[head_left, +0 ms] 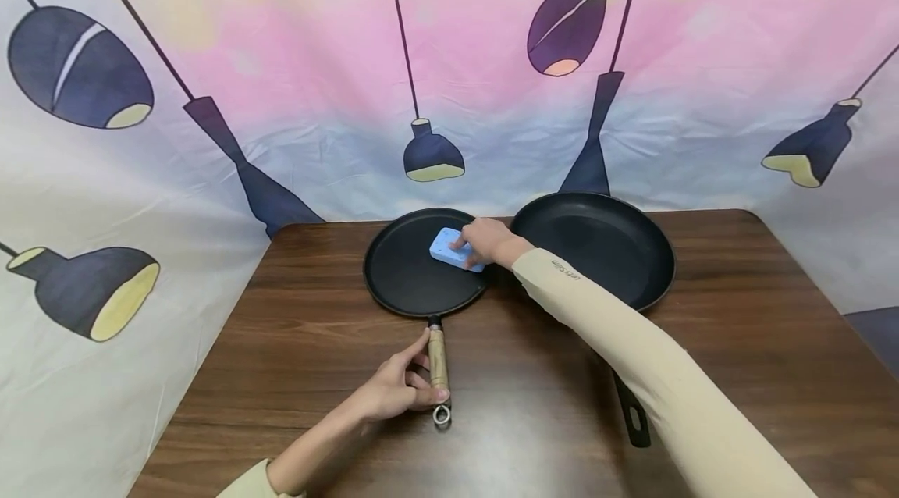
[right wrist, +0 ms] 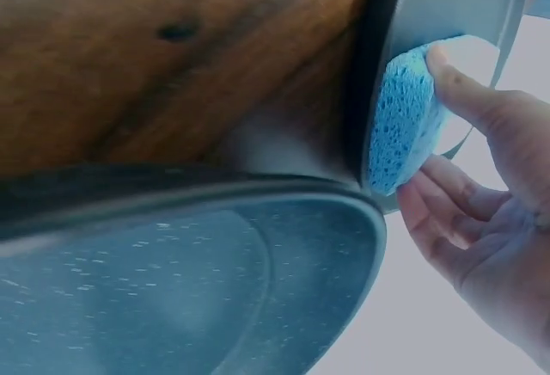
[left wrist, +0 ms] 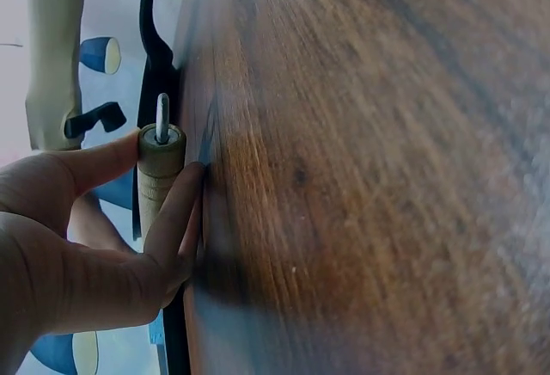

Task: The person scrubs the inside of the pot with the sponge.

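Note:
A flat black pan [head_left: 407,268] with a low rim lies on the wooden table, its wood-coloured handle [head_left: 438,361] toward me. My left hand [head_left: 396,382] grips that handle between thumb and fingers, close to the metal ring at its end. On the pan's right side, my right hand [head_left: 486,240] pinches a light blue sponge [head_left: 444,246] against the cooking surface. The right wrist view shows the porous side of the sponge [right wrist: 402,126], with the thumb on one face and fingers at the lower edge.
A deeper black frying pan [head_left: 597,240] stands just right of the flat one, partly under my right forearm. Its black handle [head_left: 634,416] points toward the table's front. Behind the wooden table [head_left: 302,342] hangs a cloth [head_left: 316,92] printed with lamps.

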Tool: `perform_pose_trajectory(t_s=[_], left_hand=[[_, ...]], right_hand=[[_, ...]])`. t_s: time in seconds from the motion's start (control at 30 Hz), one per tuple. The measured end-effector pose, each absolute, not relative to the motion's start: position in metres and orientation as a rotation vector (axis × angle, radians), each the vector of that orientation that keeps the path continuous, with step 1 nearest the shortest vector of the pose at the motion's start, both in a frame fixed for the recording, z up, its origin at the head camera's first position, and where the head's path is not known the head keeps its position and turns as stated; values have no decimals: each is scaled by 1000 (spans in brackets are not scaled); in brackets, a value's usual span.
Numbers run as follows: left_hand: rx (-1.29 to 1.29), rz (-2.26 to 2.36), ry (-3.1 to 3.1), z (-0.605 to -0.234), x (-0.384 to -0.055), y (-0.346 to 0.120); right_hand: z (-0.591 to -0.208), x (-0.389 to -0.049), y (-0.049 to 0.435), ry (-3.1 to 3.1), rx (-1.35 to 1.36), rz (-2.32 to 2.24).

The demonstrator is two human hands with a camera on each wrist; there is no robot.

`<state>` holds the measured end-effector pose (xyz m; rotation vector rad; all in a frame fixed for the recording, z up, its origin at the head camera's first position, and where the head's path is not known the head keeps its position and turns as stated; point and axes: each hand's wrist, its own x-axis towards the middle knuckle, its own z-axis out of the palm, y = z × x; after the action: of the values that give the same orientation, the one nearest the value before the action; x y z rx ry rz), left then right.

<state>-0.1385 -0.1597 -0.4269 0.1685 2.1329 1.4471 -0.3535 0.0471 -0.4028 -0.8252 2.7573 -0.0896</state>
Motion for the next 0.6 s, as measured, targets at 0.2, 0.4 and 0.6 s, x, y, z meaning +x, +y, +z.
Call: perform_pose_trajectory(t_s=[0.2, 0.4, 0.6], left_hand=[[150, 1437, 2152, -425, -140, -162], [117, 1436, 2139, -425, -140, -160], [125, 1447, 2138, -425, -138, -161]], right_hand=[[-408, -350, 53, 2729, -903, -89], [-412, -348, 58, 2734, -891, -78], [-412, -340, 56, 2721, -977, -72]])
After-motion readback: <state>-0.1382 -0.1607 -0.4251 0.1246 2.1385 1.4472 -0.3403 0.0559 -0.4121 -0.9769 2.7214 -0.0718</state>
